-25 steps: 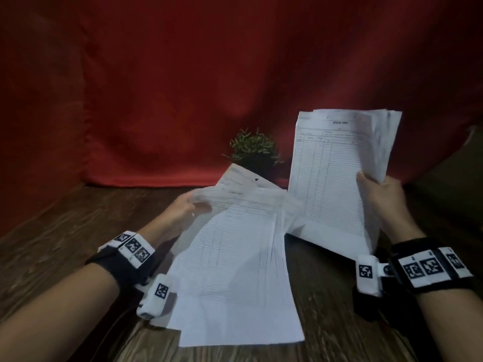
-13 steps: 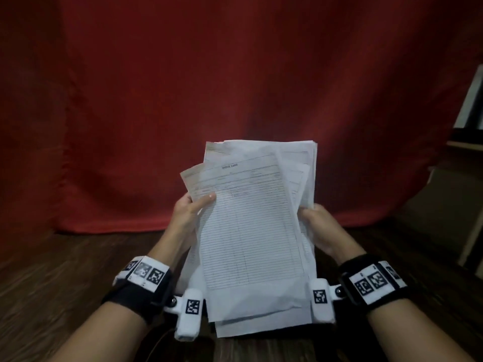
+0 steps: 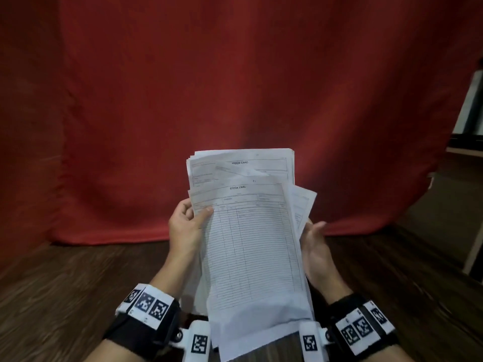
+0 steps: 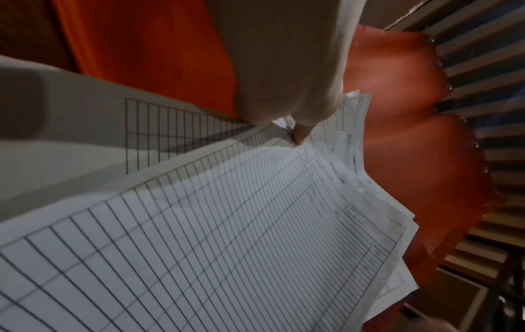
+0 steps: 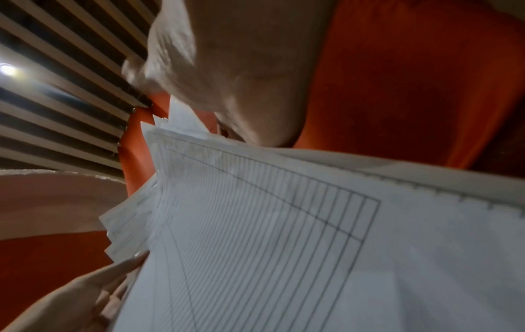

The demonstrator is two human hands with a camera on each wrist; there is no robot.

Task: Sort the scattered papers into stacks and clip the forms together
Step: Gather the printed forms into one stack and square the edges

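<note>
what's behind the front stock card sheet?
More sheets fan out behind the front stock card sheet, another headed STOCK CARD. Left hand pinches them. The front sheet covers their lower parts and count.

dim warm light, blurred edges, perhaps motion-smeared

Black wristbands (image 3: 146, 325) with white tag-printed blocks

Printed headings on the held forms

The front sheet (image 3: 251, 246) of the paper stack (image 3: 243, 165) bears the heading "STOCK CARD" above its ruled table, and a sheet behind it (image 3: 209, 168), higher in the stack, shows the same "STOCK CARD" heading near its top edge. The left wrist view reads "STOCK CARD" sideways along the front sheet's top margin. The smaller print in the table headers is too blurred to read.
</note>
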